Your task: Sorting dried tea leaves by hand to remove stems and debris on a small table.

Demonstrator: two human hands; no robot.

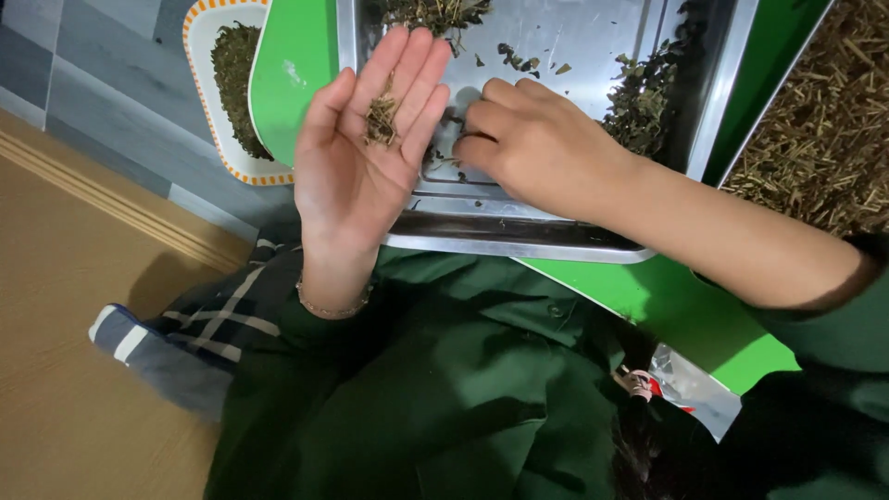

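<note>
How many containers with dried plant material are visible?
3: a steel tray under the hands, an orange-rimmed dish at upper left, and a tray of stems at right. More may lie outside view.

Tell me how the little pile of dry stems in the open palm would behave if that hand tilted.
The stems look thin, dry and loose, so probably very light and apt to slide off the flat left hand. They lie unbound, so they would likely scatter rather than fall together.

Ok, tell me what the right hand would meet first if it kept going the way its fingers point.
The right hand points left across the steel tray, fingers curled down to the tray floor. Straight on, it would probably first meet the open left hand, which holds a small clump of dried stems just beside it; depth between them is unclear.
</note>
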